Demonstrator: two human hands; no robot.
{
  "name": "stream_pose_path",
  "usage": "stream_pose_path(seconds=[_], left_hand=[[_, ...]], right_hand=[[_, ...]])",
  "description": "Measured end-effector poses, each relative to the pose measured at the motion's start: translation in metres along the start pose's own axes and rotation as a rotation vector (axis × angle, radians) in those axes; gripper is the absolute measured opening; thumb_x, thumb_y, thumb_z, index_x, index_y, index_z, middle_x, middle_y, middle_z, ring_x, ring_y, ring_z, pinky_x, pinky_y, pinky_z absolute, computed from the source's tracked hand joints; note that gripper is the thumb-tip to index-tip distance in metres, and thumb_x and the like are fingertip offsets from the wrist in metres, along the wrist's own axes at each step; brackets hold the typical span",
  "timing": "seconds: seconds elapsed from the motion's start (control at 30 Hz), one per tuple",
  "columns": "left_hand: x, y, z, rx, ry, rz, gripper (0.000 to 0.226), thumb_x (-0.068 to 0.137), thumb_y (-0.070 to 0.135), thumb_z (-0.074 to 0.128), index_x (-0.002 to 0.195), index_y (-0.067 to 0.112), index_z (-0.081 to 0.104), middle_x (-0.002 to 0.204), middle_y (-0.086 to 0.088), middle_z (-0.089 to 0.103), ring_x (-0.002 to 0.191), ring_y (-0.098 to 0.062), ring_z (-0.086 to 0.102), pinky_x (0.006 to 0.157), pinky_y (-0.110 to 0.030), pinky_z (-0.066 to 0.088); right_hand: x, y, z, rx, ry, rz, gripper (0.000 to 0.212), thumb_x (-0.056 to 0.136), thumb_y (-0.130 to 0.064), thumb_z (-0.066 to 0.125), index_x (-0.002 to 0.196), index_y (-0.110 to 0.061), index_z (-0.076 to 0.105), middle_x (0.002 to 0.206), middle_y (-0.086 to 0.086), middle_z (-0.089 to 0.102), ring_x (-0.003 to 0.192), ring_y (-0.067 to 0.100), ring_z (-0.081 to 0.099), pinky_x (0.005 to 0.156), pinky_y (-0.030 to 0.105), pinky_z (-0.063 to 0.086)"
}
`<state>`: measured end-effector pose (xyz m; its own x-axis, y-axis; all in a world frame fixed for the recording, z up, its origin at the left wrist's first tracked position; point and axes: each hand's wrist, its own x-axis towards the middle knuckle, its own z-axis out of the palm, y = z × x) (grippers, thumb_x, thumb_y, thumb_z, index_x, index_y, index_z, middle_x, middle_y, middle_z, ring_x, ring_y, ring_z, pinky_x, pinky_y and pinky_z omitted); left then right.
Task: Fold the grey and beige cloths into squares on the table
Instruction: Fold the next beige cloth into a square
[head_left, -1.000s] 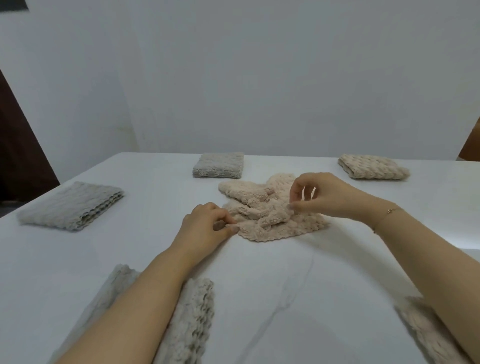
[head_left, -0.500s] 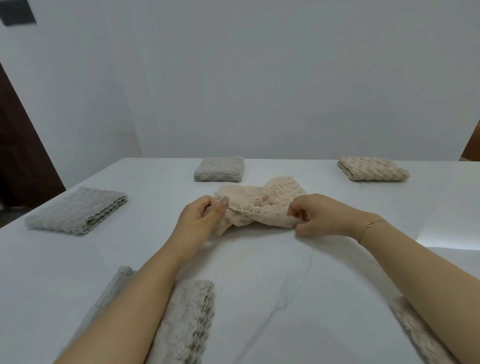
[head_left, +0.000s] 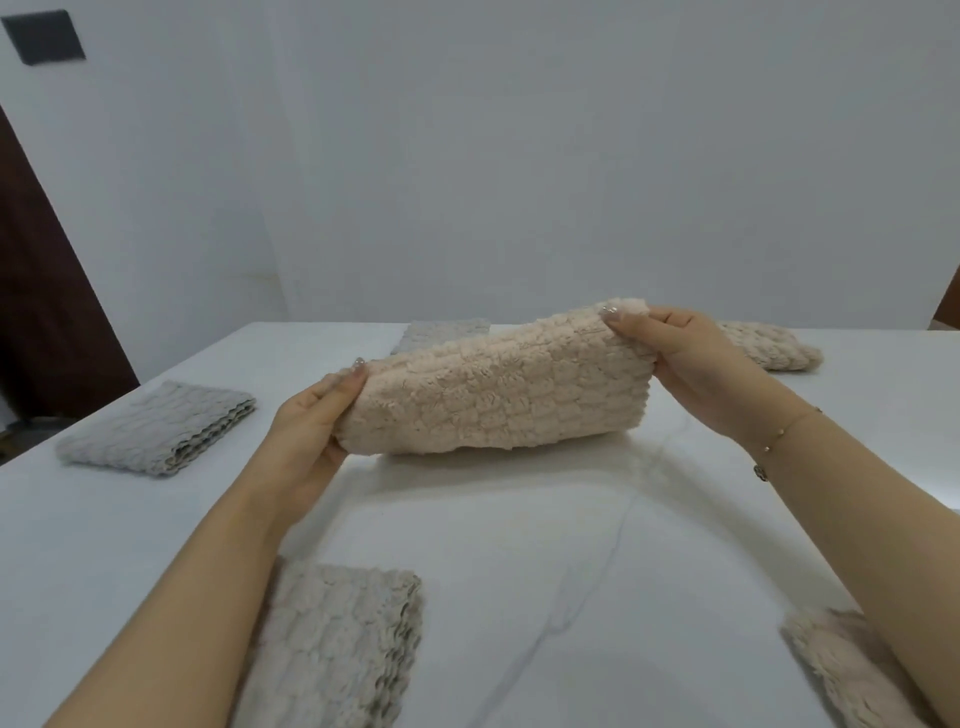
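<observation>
Up in the air, above the middle of the white table (head_left: 519, 545), hangs a fluffy beige cloth with a bumpy square pattern (head_left: 498, 384). A person holds it by its two top corners. The left hand (head_left: 311, 421) pinches the left corner, with the thumb in front and the fingers behind. The right hand (head_left: 675, 358) pinches the right corner, and this corner sits higher, so the cloth slopes up to the right. The bottom edge of the cloth looks very close to the table, but it is hard to tell if it touches.

Other cloths lie on the table. A folded grey cloth (head_left: 156, 428) rests on the left side. Another small folded grey cloth (head_left: 447, 332) lies at the far side, partly hidden behind the beige one. A folded beige cloth (head_left: 769, 348) lies far to the right, behind the right hand. Near the person, a folded pale grey cloth (head_left: 343, 644) lies under the left arm, and a beige fluffy cloth (head_left: 841, 670) peeks out under the right arm.

A thin gold bracelet (head_left: 779, 439) circles the right wrist. A plain white wall (head_left: 519, 156) stands behind the table, with a dark square (head_left: 44, 36) high on its left.
</observation>
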<state>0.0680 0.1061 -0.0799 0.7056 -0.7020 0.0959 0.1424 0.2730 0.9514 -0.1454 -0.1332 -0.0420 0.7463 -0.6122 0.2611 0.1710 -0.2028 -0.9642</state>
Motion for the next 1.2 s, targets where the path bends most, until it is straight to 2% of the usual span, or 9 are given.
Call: stream_pose_path(seconds=[0.1, 0.27, 0.33, 0.43, 0.57, 0.63, 0.77, 0.9, 1.2], left_hand=[[-0.001, 0.006, -0.003, -0.053, -0.03, 0.042, 0.044, 0.087, 0.029, 0.056, 0.123, 0.004, 0.061, 0.121, -0.01, 0.066, 0.107, -0.018, 0.065, 0.083, -0.026, 0.056], [-0.004, 0.018, 0.008, -0.127, -0.083, 0.08, 0.048, 0.088, 0.031, 0.051, 0.128, 0.005, 0.056, 0.125, -0.009, 0.064, 0.115, -0.02, 0.061, 0.092, -0.032, 0.052], [-0.005, 0.026, 0.013, -0.069, -0.04, 0.105, 0.044, 0.088, 0.031, 0.052, 0.123, 0.007, 0.061, 0.118, -0.007, 0.067, 0.108, -0.018, 0.064, 0.087, -0.028, 0.055], [-0.007, 0.039, 0.02, 0.12, 0.061, 0.156, 0.029, 0.085, 0.033, 0.059, 0.104, 0.013, 0.07, 0.103, 0.001, 0.072, 0.095, -0.011, 0.065, 0.086, -0.026, 0.053], [0.011, 0.068, 0.034, 0.435, 0.195, 0.198, 0.012, 0.085, 0.031, 0.067, 0.085, 0.019, 0.072, 0.083, 0.015, 0.067, 0.075, 0.009, 0.055, 0.075, -0.014, 0.038], [0.032, 0.089, 0.042, 0.555, 0.175, 0.16, 0.011, 0.085, 0.028, 0.069, 0.08, 0.019, 0.07, 0.076, 0.009, 0.062, 0.068, -0.002, 0.052, 0.07, -0.017, 0.037], [0.075, 0.133, 0.052, 0.52, 0.097, 0.089, 0.012, 0.087, 0.021, 0.067, 0.088, 0.009, 0.068, 0.089, -0.008, 0.065, 0.055, -0.002, 0.064, 0.055, -0.012, 0.048], [0.098, 0.167, 0.069, 0.317, 0.017, 0.149, 0.02, 0.09, 0.016, 0.063, 0.103, 0.001, 0.065, 0.109, -0.013, 0.068, 0.077, -0.008, 0.071, 0.066, -0.011, 0.054], [0.09, 0.19, 0.092, 0.108, -0.082, 0.277, 0.023, 0.091, 0.013, 0.06, 0.107, -0.003, 0.062, 0.117, -0.014, 0.065, 0.107, -0.017, 0.064, 0.085, -0.016, 0.053]], right_hand=[[0.001, 0.0, -0.003, 0.053, -0.007, 0.003, 0.042, 0.077, -0.036, 0.068, 0.097, 0.001, 0.069, 0.096, 0.016, 0.071, 0.099, 0.029, 0.064, 0.094, 0.03, 0.049], [0.001, -0.016, -0.011, 0.032, -0.065, -0.054, 0.092, 0.063, -0.05, 0.081, 0.113, 0.019, 0.046, 0.101, 0.017, 0.039, 0.094, 0.03, 0.034, 0.086, 0.044, 0.029], [-0.006, -0.031, -0.013, -0.013, -0.018, -0.08, 0.062, 0.076, -0.043, 0.074, 0.1, 0.012, 0.057, 0.092, 0.015, 0.043, 0.086, 0.028, 0.037, 0.082, 0.036, 0.033], [-0.009, -0.043, -0.021, -0.184, 0.111, -0.141, 0.028, 0.091, -0.027, 0.062, 0.087, 0.001, 0.065, 0.07, 0.005, 0.052, 0.055, 0.009, 0.045, 0.051, 0.011, 0.036], [0.004, -0.053, -0.028, -0.28, 0.229, -0.043, 0.022, 0.086, -0.023, 0.068, 0.092, -0.002, 0.071, 0.069, 0.0, 0.06, 0.045, 0.005, 0.046, 0.039, 0.015, 0.034], [0.017, -0.067, -0.03, -0.266, 0.234, 0.051, 0.019, 0.087, -0.019, 0.068, 0.095, -0.002, 0.07, 0.084, 0.007, 0.064, 0.045, 0.009, 0.057, 0.037, 0.018, 0.038], [0.046, -0.102, -0.03, -0.134, 0.194, 0.103, 0.022, 0.09, -0.009, 0.062, 0.106, 0.006, 0.062, 0.095, 0.018, 0.065, 0.061, 0.02, 0.07, 0.052, 0.022, 0.058], [0.071, -0.132, -0.037, -0.065, 0.227, 0.022, 0.032, 0.091, -0.008, 0.061, 0.116, 0.012, 0.057, 0.114, 0.025, 0.064, 0.083, 0.026, 0.069, 0.068, 0.021, 0.059], [0.069, -0.171, -0.047, 0.016, 0.234, -0.115, 0.023, 0.093, -0.008, 0.057, 0.11, 0.007, 0.063, 0.109, 0.018, 0.068, 0.095, 0.021, 0.07, 0.083, 0.022, 0.056]])
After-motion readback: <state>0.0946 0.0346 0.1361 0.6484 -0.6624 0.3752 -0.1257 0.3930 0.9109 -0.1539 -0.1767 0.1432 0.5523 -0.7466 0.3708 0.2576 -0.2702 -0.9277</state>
